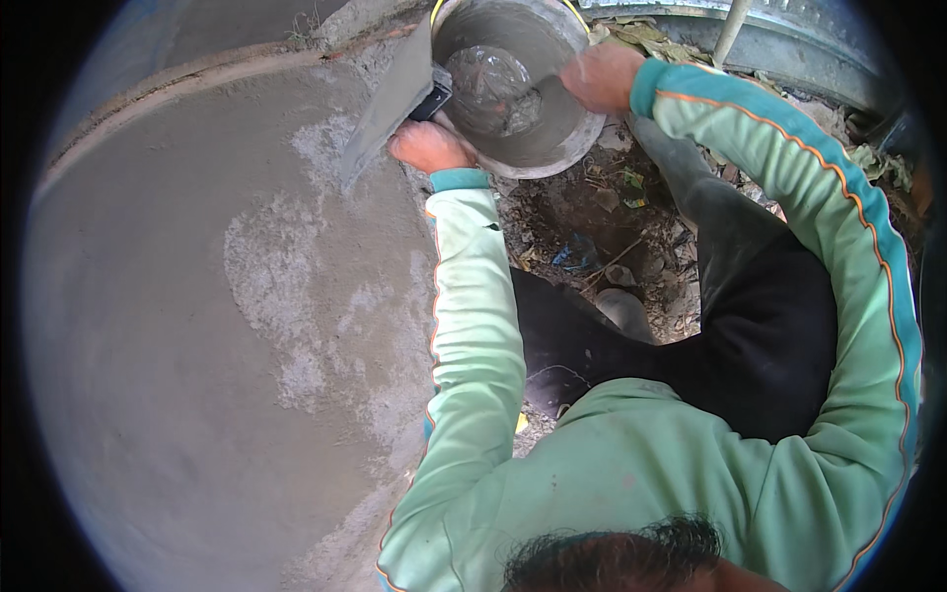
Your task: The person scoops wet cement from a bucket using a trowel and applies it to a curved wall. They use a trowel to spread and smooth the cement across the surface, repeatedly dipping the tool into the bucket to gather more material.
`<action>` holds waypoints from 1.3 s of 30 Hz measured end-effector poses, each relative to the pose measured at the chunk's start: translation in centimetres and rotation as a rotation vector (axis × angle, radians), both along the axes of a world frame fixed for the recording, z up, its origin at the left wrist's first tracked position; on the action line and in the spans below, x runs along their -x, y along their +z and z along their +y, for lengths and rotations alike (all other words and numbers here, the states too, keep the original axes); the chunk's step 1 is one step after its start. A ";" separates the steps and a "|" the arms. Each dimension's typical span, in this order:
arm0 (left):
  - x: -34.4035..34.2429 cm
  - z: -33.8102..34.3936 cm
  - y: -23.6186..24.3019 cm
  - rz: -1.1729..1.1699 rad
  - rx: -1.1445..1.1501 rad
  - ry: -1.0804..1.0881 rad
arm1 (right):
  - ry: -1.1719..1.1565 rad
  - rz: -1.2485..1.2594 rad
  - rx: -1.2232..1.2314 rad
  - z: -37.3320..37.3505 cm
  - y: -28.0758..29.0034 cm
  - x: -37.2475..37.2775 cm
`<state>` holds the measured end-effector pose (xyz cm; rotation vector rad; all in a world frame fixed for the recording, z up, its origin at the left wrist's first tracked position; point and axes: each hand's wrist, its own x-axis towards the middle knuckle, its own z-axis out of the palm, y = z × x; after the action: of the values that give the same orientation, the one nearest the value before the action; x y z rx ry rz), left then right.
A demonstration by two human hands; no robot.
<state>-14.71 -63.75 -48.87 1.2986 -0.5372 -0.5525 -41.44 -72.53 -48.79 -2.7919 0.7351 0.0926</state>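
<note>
My left hand (431, 146) is closed round the dark handle of a plastering float (390, 104). Its flat grey board is tilted up on edge beside the bucket's left rim. The round bucket (547, 166) is coated with grey cement inside and has a yellow edge at its top. Wet grey material (488, 84) lies at the bottom of it. Over the bucket's right rim sits my right hand (600, 77), its fingers curled. Whatever those fingers grip, if anything, is hidden.
A broad grey cement surface (158, 326) with paler rough patches fills the left, bounded by a curved raised edge (128, 116). Dirt, dry leaves and litter (612, 212) cover the ground between it and my bent leg (760, 335). Metal sheeting (789, 59) and a pole (730, 32) stand at the far right.
</note>
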 end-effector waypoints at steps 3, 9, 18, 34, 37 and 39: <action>0.8 -0.1 1.0 -0.062 -0.069 0.000 | -0.069 -0.068 0.027 -1.3 0.0 -2.0; 2.4 -0.6 3.4 0.164 -0.033 0.129 | 0.024 0.094 0.000 0.1 0.7 -2.2; 4.5 -1.4 4.7 0.269 0.026 0.171 | 0.068 0.268 -0.069 0.0 0.8 -3.6; 4.2 5.3 -0.1 -0.023 -0.173 0.223 | 0.069 0.411 -0.452 2.3 1.1 -7.3; 4.0 5.7 -1.7 0.078 -0.138 0.327 | 0.323 0.483 -0.227 1.3 0.8 -6.9; 5.3 4.9 -0.4 0.205 -0.115 0.398 | 0.215 0.459 -0.395 0.9 1.5 -6.8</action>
<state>-19.98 -58.82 -49.30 1.3939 -0.0722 -0.3807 -34.64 -71.65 -47.26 -2.4691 0.4380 0.8424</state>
